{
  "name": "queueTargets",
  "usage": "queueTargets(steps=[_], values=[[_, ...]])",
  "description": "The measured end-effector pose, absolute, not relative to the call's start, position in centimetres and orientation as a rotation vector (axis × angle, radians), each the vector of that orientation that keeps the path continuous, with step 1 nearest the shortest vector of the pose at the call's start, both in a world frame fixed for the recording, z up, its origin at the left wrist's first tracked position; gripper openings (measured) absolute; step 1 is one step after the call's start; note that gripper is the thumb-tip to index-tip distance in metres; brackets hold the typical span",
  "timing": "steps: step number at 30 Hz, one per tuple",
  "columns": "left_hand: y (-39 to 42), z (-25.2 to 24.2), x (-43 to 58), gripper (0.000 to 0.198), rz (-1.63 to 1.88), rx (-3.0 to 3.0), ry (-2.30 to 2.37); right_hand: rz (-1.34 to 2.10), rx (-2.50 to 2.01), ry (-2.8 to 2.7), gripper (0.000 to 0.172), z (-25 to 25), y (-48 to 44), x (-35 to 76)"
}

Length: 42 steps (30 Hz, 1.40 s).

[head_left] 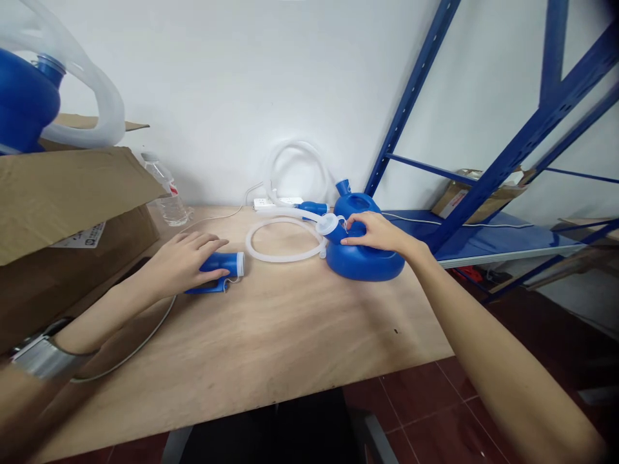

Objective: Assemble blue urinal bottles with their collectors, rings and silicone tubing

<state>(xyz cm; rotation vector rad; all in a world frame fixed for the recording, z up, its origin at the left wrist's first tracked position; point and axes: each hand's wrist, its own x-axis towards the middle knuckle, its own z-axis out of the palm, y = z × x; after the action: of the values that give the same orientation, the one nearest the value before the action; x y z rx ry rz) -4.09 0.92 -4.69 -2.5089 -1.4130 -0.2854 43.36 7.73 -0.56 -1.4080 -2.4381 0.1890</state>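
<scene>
My left hand (193, 265) rests over a blue cylindrical plastic piece (221, 263) with a white rim and a flat handle below, the thumb and fingers around it. A thin cord hangs from its rim. On the right, my right hand (374, 231) grips the neck of a squat blue plastic jug (365, 265), which lies on the table. A white cap (327, 224) closes the jug's mouth, and a clear hose (285, 258) runs from it in a loop on the tabletop. My right palm hides part of the jug's neck.
Behind stand another blue jug (358, 202), a second coiled hose (296, 143) and a white power strip (278, 203). At left are a cardboard box (72, 187) with a blue jug (24, 103) on top, and a water bottle (169, 196). A blue metal shelf (507, 229) borders the right.
</scene>
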Motion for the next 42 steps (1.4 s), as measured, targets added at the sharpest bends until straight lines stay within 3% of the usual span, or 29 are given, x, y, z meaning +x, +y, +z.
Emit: queueTargets(steps=[4, 8, 11, 16, 20, 27, 36, 42], values=[[0.7, -6.4, -5.8, 0.073, -0.250, -2.509, -1.601, -0.209, -1.197, -2.423, 0.068, -1.4, 5.3, 40.3], [0.0, -7.2, -6.3, 0.078, -0.204, -2.488, -1.711, -0.585, -0.948, -2.636, 0.032, -4.0, 1.8, 36.4], [-0.6, -7.6, -6.5, 0.078, -0.255, -2.493, -1.714, -0.741, -0.876, -2.782, 0.043, -6.5, 0.4, 35.0], [-1.0, -8.3, -6.5, 0.076, -0.335, -2.481, -1.746, -0.976, -1.167, -2.728, 0.041, -9.1, 1.3, 34.2], [-1.1, -8.6, -6.2, 0.078, -0.348, -2.513, -1.765, -1.035, -1.272, -2.726, 0.040, -9.5, 2.3, 33.0], [-1.2, -8.6, -5.9, 0.080, -0.382, -2.524, -1.780, -1.118, -1.370, -2.586, 0.053, -10.2, 3.8, 30.5], [-1.2, -8.7, -5.9, 0.081, -0.376, -2.533, -1.749, -0.832, -1.532, -2.729, 0.045, -10.1, 5.4, 29.6], [-1.2, -8.6, -5.9, 0.080, -0.364, -2.533, -1.771, -1.101, -1.412, -2.740, 0.041, -8.3, 4.7, 29.5]])
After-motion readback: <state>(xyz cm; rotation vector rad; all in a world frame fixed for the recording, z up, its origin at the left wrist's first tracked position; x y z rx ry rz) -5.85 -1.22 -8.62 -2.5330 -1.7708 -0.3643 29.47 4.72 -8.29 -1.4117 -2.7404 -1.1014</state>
